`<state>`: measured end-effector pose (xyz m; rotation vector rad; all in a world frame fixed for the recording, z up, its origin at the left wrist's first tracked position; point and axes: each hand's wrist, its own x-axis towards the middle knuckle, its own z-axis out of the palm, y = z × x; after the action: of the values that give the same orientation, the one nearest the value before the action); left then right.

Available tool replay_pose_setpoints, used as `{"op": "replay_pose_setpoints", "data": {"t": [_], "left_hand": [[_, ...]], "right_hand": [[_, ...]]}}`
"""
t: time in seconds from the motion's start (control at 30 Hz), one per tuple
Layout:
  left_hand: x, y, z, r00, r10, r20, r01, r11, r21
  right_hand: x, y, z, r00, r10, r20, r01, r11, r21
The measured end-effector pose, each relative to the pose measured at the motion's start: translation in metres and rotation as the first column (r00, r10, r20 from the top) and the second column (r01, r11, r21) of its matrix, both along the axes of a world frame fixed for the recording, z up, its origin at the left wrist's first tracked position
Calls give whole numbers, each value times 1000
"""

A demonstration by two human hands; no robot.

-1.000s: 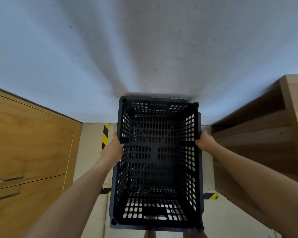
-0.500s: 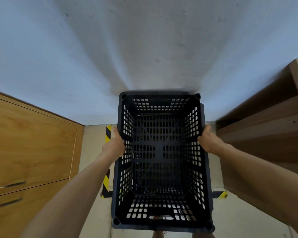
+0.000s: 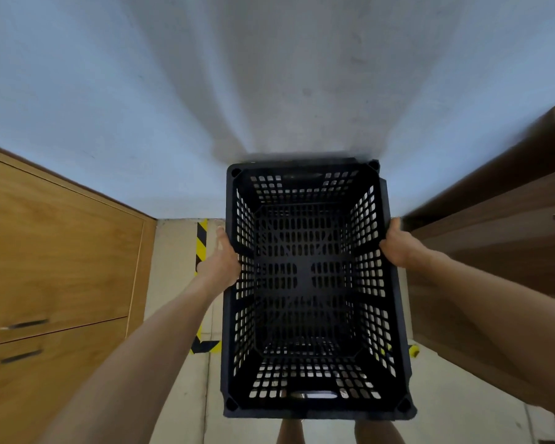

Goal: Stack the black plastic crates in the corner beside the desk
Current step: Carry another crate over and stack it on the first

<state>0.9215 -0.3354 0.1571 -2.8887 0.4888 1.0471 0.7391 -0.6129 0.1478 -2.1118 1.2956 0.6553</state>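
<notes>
From the head view, your left hand (image 3: 220,262) and right hand (image 3: 398,248) press the black crate (image 3: 305,283) between them, fingers hidden behind its walls, so I cannot tell their curl. It hangs by the wall (image 3: 269,75), desk (image 3: 494,225) just right. Risk: clipping that edge.

Crate: black plastic crate (image 3: 305,277), open top, against the wall (image 3: 269,75).
Hands: left hand (image 3: 221,262) and right hand (image 3: 398,246) on its long sides.
Flanks: cabinet (image 3: 55,251) left, desk (image 3: 500,225) right.
</notes>
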Motion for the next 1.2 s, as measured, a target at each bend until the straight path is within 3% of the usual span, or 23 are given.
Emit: {"op": "replay_pose_setpoints", "data": {"t": [0.13,0.23,0.4,0.5,0.6,0.7,0.87,1.2], "left_hand": [[7,3,-2,1000,-22,-5,23,998,60],[12,4,-5,999,-39,-12,39,996,81],[22,6,-7,996,-77,42,76,997,18],[30,9,-9,991,-105,87,106,994,-6],[27,18,-9,998,-51,28,53,995,-83],[23,21,-8,997,-68,-24,66,995,-78],[10,12,-6,998,-54,-33,51,994,-96],[11,17,-9,991,-96,-95,83,988,-133]], "right_hand": [[-8,3,0,999,37,37,-36,999,-25],[-8,3,4,1000,18,14,-18,997,69],[1,-5,8,999,43,-4,-42,994,105],[-1,6,3,1000,17,2,-17,999,41],[-6,15,-1,999,-10,50,12,1000,-24],[-8,14,2,1000,5,24,-6,1000,20],[-10,1,3,998,58,-4,-58,998,-36],[-24,11,-2,1000,-19,18,19,999,-34]]}}
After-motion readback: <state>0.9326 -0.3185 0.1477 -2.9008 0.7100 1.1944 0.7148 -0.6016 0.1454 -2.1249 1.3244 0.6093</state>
